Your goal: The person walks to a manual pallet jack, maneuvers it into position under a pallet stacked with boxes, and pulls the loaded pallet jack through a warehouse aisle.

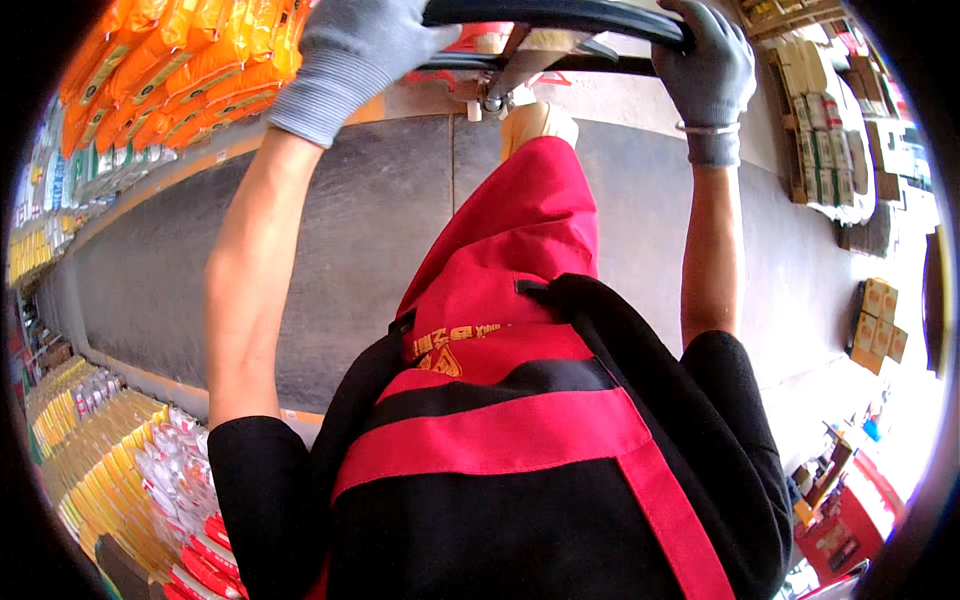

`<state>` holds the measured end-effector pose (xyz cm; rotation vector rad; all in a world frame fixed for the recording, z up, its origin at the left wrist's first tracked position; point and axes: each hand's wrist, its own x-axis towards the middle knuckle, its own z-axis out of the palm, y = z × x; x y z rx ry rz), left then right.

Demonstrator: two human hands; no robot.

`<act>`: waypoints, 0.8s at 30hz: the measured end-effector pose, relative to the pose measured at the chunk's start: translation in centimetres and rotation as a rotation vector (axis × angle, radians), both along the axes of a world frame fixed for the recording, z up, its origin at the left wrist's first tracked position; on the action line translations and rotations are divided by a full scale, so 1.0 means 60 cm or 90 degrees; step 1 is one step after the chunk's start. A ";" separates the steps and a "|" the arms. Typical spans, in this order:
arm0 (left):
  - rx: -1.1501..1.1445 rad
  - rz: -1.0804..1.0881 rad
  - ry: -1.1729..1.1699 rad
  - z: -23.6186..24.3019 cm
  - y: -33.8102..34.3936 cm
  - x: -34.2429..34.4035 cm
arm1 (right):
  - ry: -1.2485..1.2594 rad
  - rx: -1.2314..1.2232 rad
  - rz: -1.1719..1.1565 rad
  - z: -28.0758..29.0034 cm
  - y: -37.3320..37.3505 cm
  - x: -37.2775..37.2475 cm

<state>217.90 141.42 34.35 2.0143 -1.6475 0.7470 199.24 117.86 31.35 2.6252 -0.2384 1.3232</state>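
Across the top of the head view runs a curved black handlebar [560, 14]. My left hand [365, 52], in a grey knit glove, is at its left end; the thumb lies along the bar and the other fingers are partly cut off by the picture's edge. Around the right end closes my right hand [712, 75], gloved in the same grey, with a thin band at the wrist. Under the bar a metal post [530, 62] leads down to small wheels [490, 102] and red parts, partly hidden. My shoe [540, 122] shows just behind them.
Orange bags [180, 75] are stacked high on the left. Yellow and clear packages [110, 450] fill the lower left. On the right stand wrapped goods on pallets [825, 140] and yellowish cartons [878, 325]. A dark grey floor [340, 240] stretches between them.
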 end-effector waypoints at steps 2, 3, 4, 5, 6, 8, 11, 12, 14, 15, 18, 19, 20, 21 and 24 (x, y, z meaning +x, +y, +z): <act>-0.012 0.001 0.034 -0.002 -0.008 0.019 | 0.004 0.091 -0.062 0.032 0.039 0.020; 0.002 0.008 0.064 0.001 -0.012 0.025 | -0.005 0.093 -0.057 0.034 0.030 0.028; 0.018 0.016 0.095 0.004 -0.017 0.030 | -0.014 0.095 -0.051 0.035 0.021 0.037; 0.039 0.030 0.092 0.009 -0.023 0.038 | -0.026 0.094 -0.057 0.038 0.015 0.045; 0.038 0.034 0.097 0.013 -0.027 0.043 | -0.025 0.092 -0.055 0.039 0.009 0.050; 0.033 0.043 0.112 0.018 -0.036 0.053 | -0.021 0.086 -0.049 0.041 -0.002 0.061; 0.069 0.095 0.140 0.029 -0.052 0.065 | -0.021 0.083 -0.046 0.045 -0.011 0.081; 0.088 0.115 0.157 0.030 -0.055 0.070 | -0.026 0.080 -0.043 0.045 -0.015 0.087; 0.043 0.078 0.102 0.027 -0.059 0.090 | -0.023 0.086 -0.040 0.050 -0.020 0.096; 0.014 0.057 0.078 0.024 -0.063 0.100 | -0.034 0.075 -0.042 0.051 -0.026 0.104; 0.009 0.044 0.068 0.028 -0.095 0.135 | -0.074 0.057 -0.043 0.052 -0.063 0.136; 0.024 0.043 0.073 0.034 -0.114 0.150 | -0.065 0.058 -0.050 0.055 -0.078 0.153; 0.077 0.105 0.096 0.045 -0.125 0.157 | -0.053 0.067 -0.059 0.057 -0.090 0.167; 0.051 0.064 0.093 0.044 -0.140 0.182 | -0.060 0.033 -0.030 0.057 -0.114 0.185; 0.058 0.091 0.116 0.069 -0.168 0.220 | -0.070 0.092 -0.011 0.073 -0.143 0.244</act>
